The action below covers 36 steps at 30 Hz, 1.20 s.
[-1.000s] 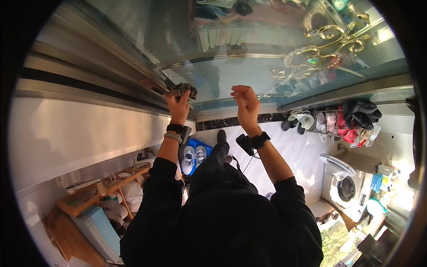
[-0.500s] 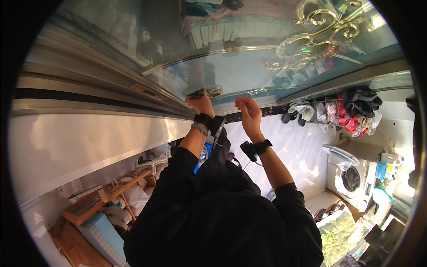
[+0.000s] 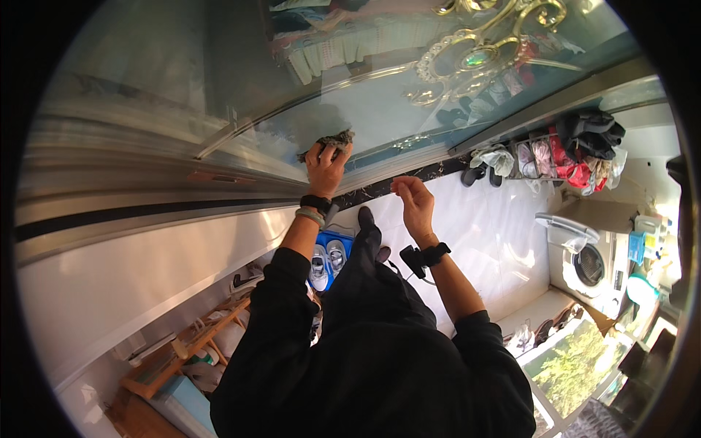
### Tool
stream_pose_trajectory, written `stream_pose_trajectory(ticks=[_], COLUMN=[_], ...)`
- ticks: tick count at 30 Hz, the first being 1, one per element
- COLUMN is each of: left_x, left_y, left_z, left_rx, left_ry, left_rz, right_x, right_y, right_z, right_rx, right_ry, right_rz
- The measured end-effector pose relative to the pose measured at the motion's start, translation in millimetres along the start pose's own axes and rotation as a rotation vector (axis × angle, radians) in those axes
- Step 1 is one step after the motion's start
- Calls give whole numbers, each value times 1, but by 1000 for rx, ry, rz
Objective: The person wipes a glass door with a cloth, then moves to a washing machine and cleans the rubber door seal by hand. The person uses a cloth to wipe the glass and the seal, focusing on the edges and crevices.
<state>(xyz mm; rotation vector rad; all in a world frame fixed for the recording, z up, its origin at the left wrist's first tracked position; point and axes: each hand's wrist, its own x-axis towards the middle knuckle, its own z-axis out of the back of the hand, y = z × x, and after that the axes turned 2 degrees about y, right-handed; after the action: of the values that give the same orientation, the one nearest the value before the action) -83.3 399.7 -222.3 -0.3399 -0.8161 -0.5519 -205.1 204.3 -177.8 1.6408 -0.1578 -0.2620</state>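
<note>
Reaching forward from black sleeves (image 3: 288, 285), the two bare arms come up over a black top (image 3: 372, 372) and dark trousers (image 3: 354, 281). Black straps circle both wrists, the right strap (image 3: 437, 254) bearing a small dark box; a greenish band (image 3: 310, 215) sits below the left strap (image 3: 316, 201). The right hand (image 3: 418, 208) hangs over the pale floor, its fingers loosely bent and the thumb near them, leaving a narrow gap; whether anything lies between them I cannot tell. Farther forward, the left hand (image 3: 325, 175) grips a crumpled grey-brown cloth (image 3: 338, 141), fingers bent over it. That cloth is at the lower part of a glass pane (image 3: 270, 139), apparently touching it, just above the metal frame (image 3: 380, 170). Higher on the pane, to the right, curls a gold ornament (image 3: 476, 58) with a green oval at its middle.

Down on the floor (image 3: 482, 226), pale sneakers (image 3: 327, 264) sit in a blue tray (image 3: 347, 239) beside the left leg. To the right, bags and clothes (image 3: 577, 150) crowd a rack near dark slippers (image 3: 480, 175). Beyond stand a washing machine (image 3: 612, 257) and, lower right, a window (image 3: 573, 365) showing green foliage.
</note>
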Motion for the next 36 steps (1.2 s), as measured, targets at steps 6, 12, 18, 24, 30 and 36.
stream_pose_trajectory(ticks=[6, 12, 18, 24, 30, 36], left_x=[-43, 42, 141, 92, -25, -99], left_y=[45, 29, -17, -22, 44, 111], left_z=[-1, 42, 58, 0, -19, -1], left_rx=[45, -21, 70, 36, 122, 279], left_ry=[442, 213, -66, 537, 1052, 1384], left_rz=[-322, -339, -349, -730, -718, -680], right_x=[-4, -23, -51, -79, -101, -107], right_y=[2, -1, -14, -35, -61, -84], right_z=[-7, 1, 11, 21, 48, 65], right_rx=[107, 150, 289, 313, 336, 363], right_ry=[-53, -70, -235, -299, -432, -483], right_rz=[2, 4, 22, -33, -113, -237])
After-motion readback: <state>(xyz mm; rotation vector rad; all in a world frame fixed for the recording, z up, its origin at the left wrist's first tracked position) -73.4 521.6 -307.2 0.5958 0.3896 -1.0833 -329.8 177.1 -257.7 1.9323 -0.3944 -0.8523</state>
